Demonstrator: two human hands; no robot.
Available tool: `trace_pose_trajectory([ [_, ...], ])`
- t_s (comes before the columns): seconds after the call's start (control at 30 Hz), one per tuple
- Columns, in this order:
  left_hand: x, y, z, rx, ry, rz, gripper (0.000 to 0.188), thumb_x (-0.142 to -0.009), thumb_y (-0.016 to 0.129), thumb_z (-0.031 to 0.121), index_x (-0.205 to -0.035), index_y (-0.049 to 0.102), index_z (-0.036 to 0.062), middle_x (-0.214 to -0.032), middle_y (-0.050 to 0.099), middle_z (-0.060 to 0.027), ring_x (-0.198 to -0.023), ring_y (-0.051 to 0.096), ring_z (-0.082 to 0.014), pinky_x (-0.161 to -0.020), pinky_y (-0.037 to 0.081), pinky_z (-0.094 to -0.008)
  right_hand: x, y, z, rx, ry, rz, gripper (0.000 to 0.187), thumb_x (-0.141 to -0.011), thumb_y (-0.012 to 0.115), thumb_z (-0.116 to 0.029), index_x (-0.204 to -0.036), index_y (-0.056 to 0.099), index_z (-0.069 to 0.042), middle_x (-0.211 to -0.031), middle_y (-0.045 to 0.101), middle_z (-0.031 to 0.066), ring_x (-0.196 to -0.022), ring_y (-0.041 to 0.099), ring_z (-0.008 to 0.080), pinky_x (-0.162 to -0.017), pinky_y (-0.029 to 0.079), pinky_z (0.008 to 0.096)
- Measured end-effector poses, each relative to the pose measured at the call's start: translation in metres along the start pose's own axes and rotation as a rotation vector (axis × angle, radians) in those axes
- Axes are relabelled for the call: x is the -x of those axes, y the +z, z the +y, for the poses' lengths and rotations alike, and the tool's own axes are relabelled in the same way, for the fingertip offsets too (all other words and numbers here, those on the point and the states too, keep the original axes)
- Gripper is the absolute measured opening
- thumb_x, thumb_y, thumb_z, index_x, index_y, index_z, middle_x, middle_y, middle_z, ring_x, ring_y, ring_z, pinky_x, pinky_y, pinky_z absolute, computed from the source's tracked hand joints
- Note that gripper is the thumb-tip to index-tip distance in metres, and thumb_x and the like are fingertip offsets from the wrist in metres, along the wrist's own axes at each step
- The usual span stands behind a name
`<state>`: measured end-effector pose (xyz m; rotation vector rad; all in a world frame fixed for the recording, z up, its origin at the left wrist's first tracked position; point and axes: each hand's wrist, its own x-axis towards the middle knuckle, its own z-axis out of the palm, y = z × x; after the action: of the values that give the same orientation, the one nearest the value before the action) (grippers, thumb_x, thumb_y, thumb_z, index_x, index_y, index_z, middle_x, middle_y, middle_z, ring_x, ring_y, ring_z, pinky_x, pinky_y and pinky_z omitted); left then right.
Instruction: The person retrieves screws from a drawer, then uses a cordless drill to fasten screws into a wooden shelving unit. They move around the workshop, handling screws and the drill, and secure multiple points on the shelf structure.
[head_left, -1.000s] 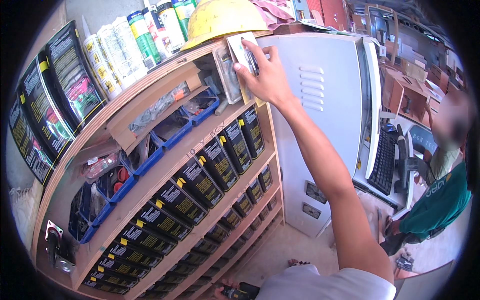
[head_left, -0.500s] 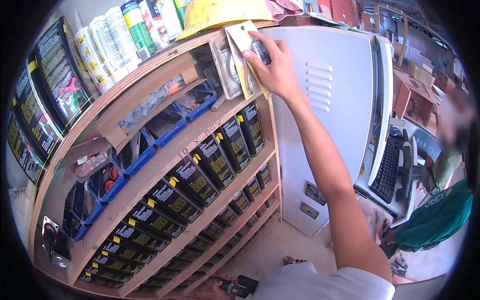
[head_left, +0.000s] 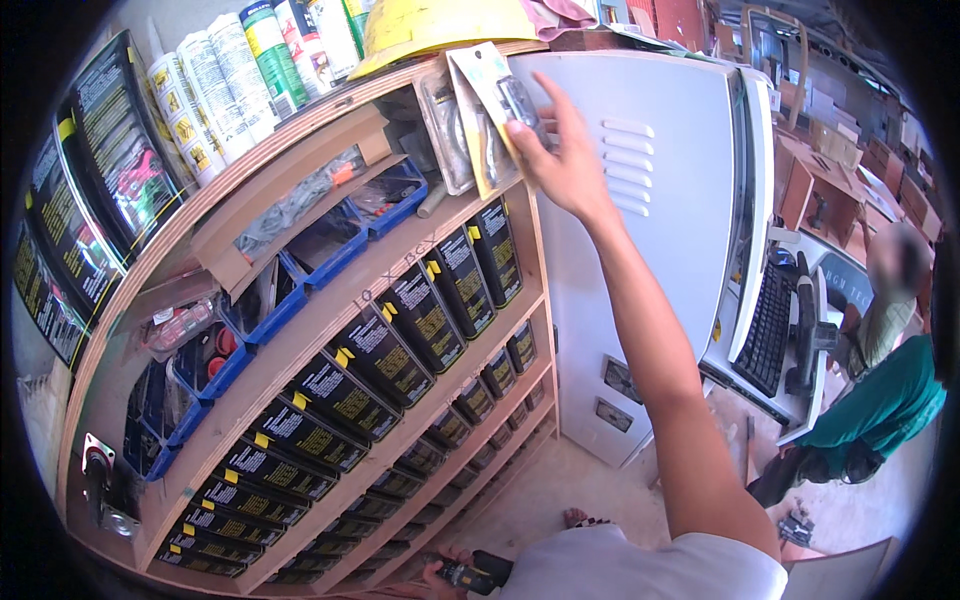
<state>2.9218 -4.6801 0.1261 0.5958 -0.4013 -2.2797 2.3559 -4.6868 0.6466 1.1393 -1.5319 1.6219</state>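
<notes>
My right hand (head_left: 568,165) is raised at the shelf's upper right corner, fingers spread. Its thumb lies at the edge of a carded blister pack (head_left: 490,75), which appears to hang on the shelf's end with a small dark item under the plastic. I cannot tell whether thumb and pack touch. Just left of it hangs a clear plastic pack (head_left: 446,135) with a curved part inside. Low down, in front of the shelves, my left hand (head_left: 437,572) grips a black cordless power tool (head_left: 480,574), partly cut off by the lower edge.
A wooden shelf unit (head_left: 330,330) holds rows of black boxes (head_left: 432,310) and blue bins (head_left: 330,255). On top are sealant tubes (head_left: 235,75) and a yellow hard hat (head_left: 440,35). A grey metal cabinet (head_left: 620,270) stands right, beside a keyboard (head_left: 768,325) and people in the background.
My right hand has opened and drawn slightly right and down from the blister pack it was pinching. The pack stays at the shelf's end. My left hand still holds the tool.
</notes>
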Motion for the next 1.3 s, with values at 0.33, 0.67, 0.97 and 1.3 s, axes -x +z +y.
trace_pose_trajectory([
  [0.33, 0.017, 0.001, 0.004, -0.004, 0.051, 0.146, 0.025, -0.070, 0.067, 0.023, -0.087, 0.058, 0.0062, -0.084, 0.052, -0.0093, -0.077, 0.051, -0.0255, -0.071, 0.046, -0.0384, 0.023, -0.021, -0.034, 0.288, -0.263, 0.195, 0.063, -0.089, 0.084, -0.028, -0.144, 0.061, -0.008, -0.125, 0.062, 0.0214, -0.124, 0.057, 0.0362, -0.105, 0.048, 0.0479],
  [0.67, 0.011, -0.025, 0.004, 0.144, -0.013, 0.054, 0.027, -0.066, 0.068, 0.021, -0.086, 0.055, 0.0083, -0.089, 0.052, -0.0070, -0.082, 0.055, -0.0260, -0.076, 0.053, -0.0409, 0.068, -0.008, -0.096, 0.200, 0.117, 0.094, 0.045, -0.094, 0.083, -0.034, -0.070, 0.065, 0.000, -0.053, 0.051, 0.0008, -0.050, 0.046, 0.0087, -0.048, 0.038, 0.0318],
  [0.97, 0.006, -0.004, 0.017, 0.115, 0.074, 0.068, 0.025, -0.068, 0.067, 0.020, -0.086, 0.054, 0.0104, -0.083, 0.051, -0.0061, -0.078, 0.055, -0.0248, -0.074, 0.052, -0.0390, 0.250, 0.048, -0.132, -0.301, -0.154, -0.919, 0.015, -0.100, 0.066, -0.013, -0.095, 0.065, 0.001, -0.090, 0.066, 0.0172, -0.076, 0.060, 0.0353, -0.066, 0.047, 0.0458],
  [1.3, 0.018, 0.131, 0.066, 0.263, 0.246, 0.308, 0.023, -0.076, 0.066, 0.026, -0.093, 0.058, 0.0129, -0.088, 0.059, -0.0090, -0.081, 0.062, -0.0281, -0.073, 0.054, -0.0416, 0.431, 0.009, -0.165, -0.584, 0.160, -1.722, 0.101, -0.081, 0.090, -0.025, -0.162, 0.033, -0.007, -0.149, 0.051, 0.0230, -0.142, 0.048, 0.0415, -0.119, 0.039, 0.0478],
])
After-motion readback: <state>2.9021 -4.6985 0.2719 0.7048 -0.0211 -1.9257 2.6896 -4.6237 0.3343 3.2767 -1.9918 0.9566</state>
